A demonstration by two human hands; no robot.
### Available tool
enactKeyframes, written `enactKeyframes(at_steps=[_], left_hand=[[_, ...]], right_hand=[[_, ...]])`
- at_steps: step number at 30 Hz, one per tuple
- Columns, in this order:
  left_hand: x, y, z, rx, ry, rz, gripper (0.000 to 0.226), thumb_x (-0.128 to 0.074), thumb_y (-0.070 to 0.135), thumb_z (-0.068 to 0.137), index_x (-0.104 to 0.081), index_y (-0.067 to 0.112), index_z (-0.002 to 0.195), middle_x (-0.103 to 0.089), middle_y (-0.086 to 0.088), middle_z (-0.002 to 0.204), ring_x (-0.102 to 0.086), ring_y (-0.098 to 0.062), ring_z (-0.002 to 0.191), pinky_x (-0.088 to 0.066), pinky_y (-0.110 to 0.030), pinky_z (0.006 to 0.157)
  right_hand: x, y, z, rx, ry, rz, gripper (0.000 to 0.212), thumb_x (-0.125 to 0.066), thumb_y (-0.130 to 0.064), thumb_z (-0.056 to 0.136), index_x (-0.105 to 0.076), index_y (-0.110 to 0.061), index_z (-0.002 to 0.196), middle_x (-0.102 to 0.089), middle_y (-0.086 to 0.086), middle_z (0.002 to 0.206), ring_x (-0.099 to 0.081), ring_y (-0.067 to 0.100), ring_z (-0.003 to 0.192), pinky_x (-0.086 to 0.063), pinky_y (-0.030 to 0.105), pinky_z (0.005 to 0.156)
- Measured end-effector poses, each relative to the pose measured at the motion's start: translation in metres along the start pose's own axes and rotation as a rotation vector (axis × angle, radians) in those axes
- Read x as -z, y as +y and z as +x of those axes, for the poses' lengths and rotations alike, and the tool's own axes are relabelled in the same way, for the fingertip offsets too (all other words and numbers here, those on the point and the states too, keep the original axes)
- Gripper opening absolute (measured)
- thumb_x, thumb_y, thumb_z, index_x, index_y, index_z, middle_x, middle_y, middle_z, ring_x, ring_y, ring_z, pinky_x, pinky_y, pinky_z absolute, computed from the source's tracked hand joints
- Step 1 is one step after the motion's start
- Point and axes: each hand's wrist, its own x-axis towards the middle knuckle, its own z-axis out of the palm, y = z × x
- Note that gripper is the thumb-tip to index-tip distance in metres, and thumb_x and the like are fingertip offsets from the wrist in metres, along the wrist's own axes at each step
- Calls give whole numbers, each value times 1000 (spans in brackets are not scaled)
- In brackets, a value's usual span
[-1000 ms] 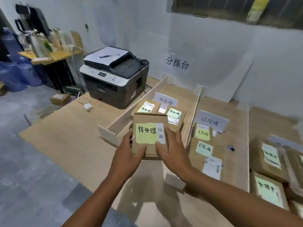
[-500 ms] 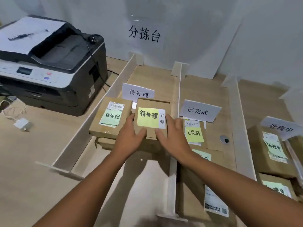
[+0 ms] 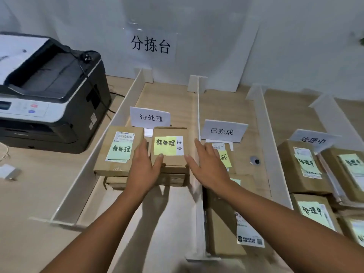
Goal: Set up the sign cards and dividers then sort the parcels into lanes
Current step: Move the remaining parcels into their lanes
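Observation:
A small cardboard parcel (image 3: 171, 162) with a yellow note sits on top of other parcels in the left lane, just in front of the sign card (image 3: 150, 117). My left hand (image 3: 142, 166) touches its left side with straight fingers, the thumb resting on its top front edge. Off the parcel, my right hand (image 3: 208, 166) hovers with spread fingers over the white divider (image 3: 198, 107). A second parcel (image 3: 118, 150) with a green note lies beside it on the left.
A printer (image 3: 49, 91) stands left of the outer divider (image 3: 110, 138). The middle lane holds a sign card (image 3: 222, 131), parcels (image 3: 222, 223) and a small round black object (image 3: 256, 161). Beyond another divider (image 3: 266, 134), the right lane has a sign card (image 3: 313, 139) and several parcels (image 3: 303, 166).
The parcel went from held in both hands in front of the lanes to set down in the left lane. My right hand has let go and moved right.

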Motion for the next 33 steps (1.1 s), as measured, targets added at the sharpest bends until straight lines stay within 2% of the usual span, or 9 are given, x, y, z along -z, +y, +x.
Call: enactKeyframes(at_steps=[3, 6, 9, 13, 16, 19, 24, 29, 33], left_hand=[[24, 26, -31, -71, -34, 30, 63, -62, 48, 95, -42, 19, 148, -46, -6, 147, -41, -24, 138, -41, -43, 110], [33, 63, -68, -171, -76, 62, 84, -56, 67, 90, -34, 21, 157, -24, -3, 167, -18, -20, 154, -22, -43, 123], [20, 104, -110, -294, -126, 33, 104, -41, 84, 78, -30, 20, 160, -20, -3, 169, -11, -20, 156, -16, -43, 124], [-20, 152, -181, -431, -236, -7, 101, -46, 83, 82, -21, 26, 162, -13, 1, 170, -4, -20, 157, -12, -45, 126], [-48, 184, -230, -519, -321, 22, 102, -44, 86, 82, -18, 28, 162, -11, 2, 171, 0, -21, 157, -8, -45, 125], [-67, 215, -264, -592, -380, 61, 109, -35, 93, 76, -18, 28, 162, -11, 1, 171, 0, -23, 157, -6, -45, 126], [-104, 274, -309, -712, -440, 117, 115, -27, 95, 72, -20, 24, 162, -15, -3, 170, -5, -26, 157, -9, -46, 126], [-178, 348, -369, -829, -524, 167, 95, -49, 75, 89, -21, 20, 162, -15, -4, 170, -5, -24, 157, -6, -43, 126], [-263, 422, -433, -966, -575, 214, 96, -48, 75, 89, -17, 21, 162, -13, -4, 170, -4, -25, 157, -7, -42, 126]], right_hand=[[48, 5, -41, -6, 76, -76, 70, -37, -66, 99, -22, -32, 159, -34, 1, 157, -30, 25, 144, -43, 44, 107], [97, 12, -97, -18, 158, -114, 71, -38, -64, 99, -22, -31, 160, -32, 0, 158, -30, 24, 144, -40, 43, 109], [135, 25, -167, -66, 255, -162, 72, -35, -68, 98, -24, -32, 160, -30, 1, 161, -27, 24, 148, -35, 44, 115], [174, 53, -268, -135, 349, -239, 72, -38, -69, 97, -31, -31, 157, -38, 4, 159, -31, 25, 147, -34, 44, 116], [203, 75, -330, -174, 407, -265, 78, -30, -73, 90, -30, -34, 158, -34, 0, 163, -30, 22, 149, -35, 45, 116], [226, 103, -380, -238, 493, -259, 70, -39, -66, 95, -30, -35, 158, -40, 4, 158, -34, 24, 146, -35, 45, 114], [248, 160, -455, -385, 554, -231, 67, -44, -61, 100, -30, -31, 158, -34, 4, 162, -27, 24, 149, -29, 44, 118], [277, 234, -531, -506, 631, -207, 66, -43, -61, 100, -31, -31, 158, -34, 2, 161, -29, 23, 147, -30, 43, 117], [308, 310, -601, -618, 717, -184, 66, -42, -62, 99, -33, -30, 157, -37, 3, 159, -32, 24, 146, -32, 44, 117]])
